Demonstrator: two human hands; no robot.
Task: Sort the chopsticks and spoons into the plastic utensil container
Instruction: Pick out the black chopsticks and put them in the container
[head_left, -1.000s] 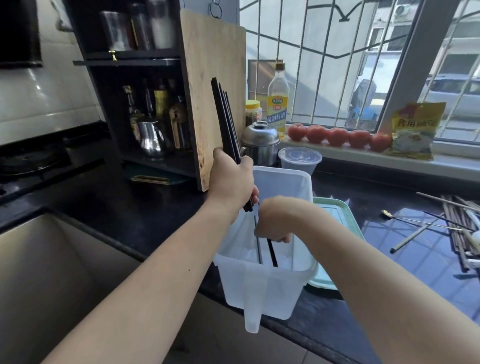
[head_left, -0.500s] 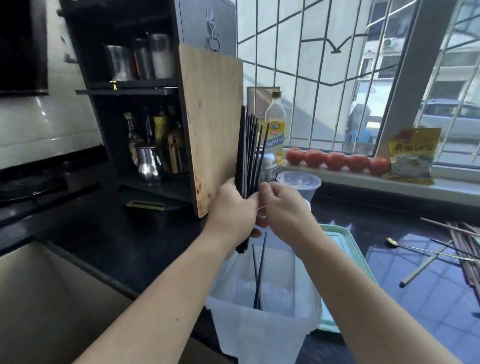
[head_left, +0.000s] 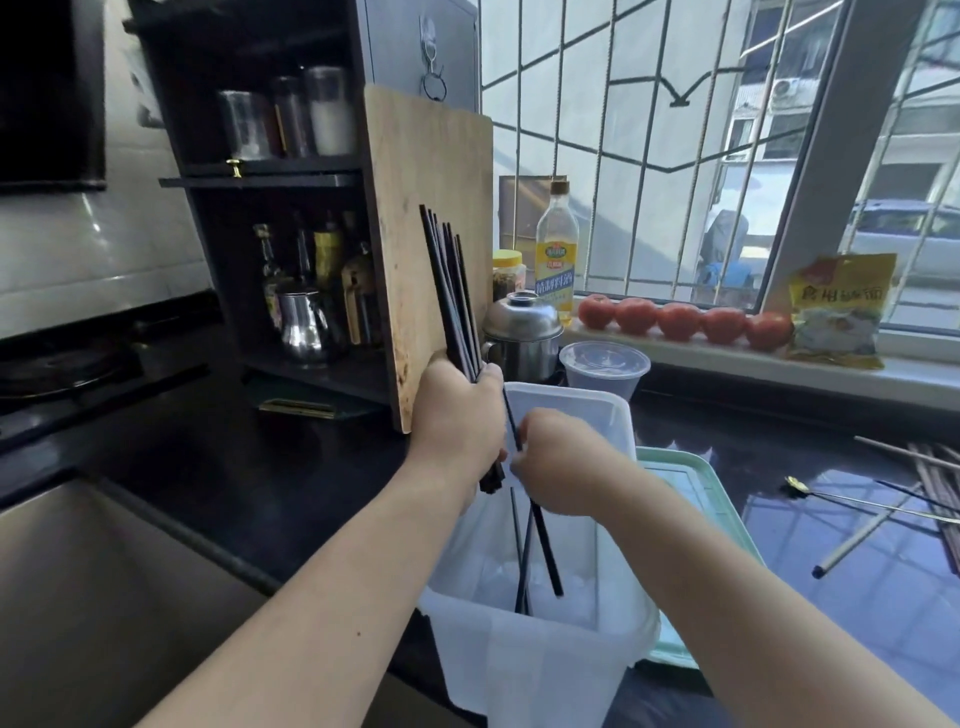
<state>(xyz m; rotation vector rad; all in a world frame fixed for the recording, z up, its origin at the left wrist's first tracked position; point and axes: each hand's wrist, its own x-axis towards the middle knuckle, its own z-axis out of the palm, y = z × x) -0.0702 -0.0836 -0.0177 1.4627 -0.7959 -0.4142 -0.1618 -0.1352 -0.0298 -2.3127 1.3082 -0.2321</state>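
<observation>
A: Two hands are at work above the plastic utensil container (head_left: 540, 660). State each grip.

B: Left hand (head_left: 460, 410): fingers curled round a bundle of black chopsticks (head_left: 451, 291). The bundle stands nearly upright, tops leaning slightly left in front of the wooden cutting board (head_left: 431, 228), lower ends showing just below the fist. Right hand (head_left: 558, 465): fingers closed on a single black chopstick (head_left: 545, 551), which slants down into the container.

A: Contents of the container?

B: Two more black chopsticks (head_left: 521, 566) stand inside, leaning against each other, just left of the held one. The container sits at the near edge of the dark counter (head_left: 234, 467), touching a pale green tray (head_left: 727, 519) on its right.

A: Remaining items?

B: Far right on the counter: a loose pile of chopsticks (head_left: 935, 493), one pale chopstick (head_left: 862, 540) lying apart from it, and a long-handled spoon (head_left: 857, 499) with a gold bowl. All are well apart from the container.

A: Surroundings?

B: Sink (head_left: 104, 597) near left; steel pot (head_left: 522, 338) and lidded clear tub (head_left: 605, 369) behind the container; tomatoes (head_left: 680, 319) along the windowsill.
</observation>
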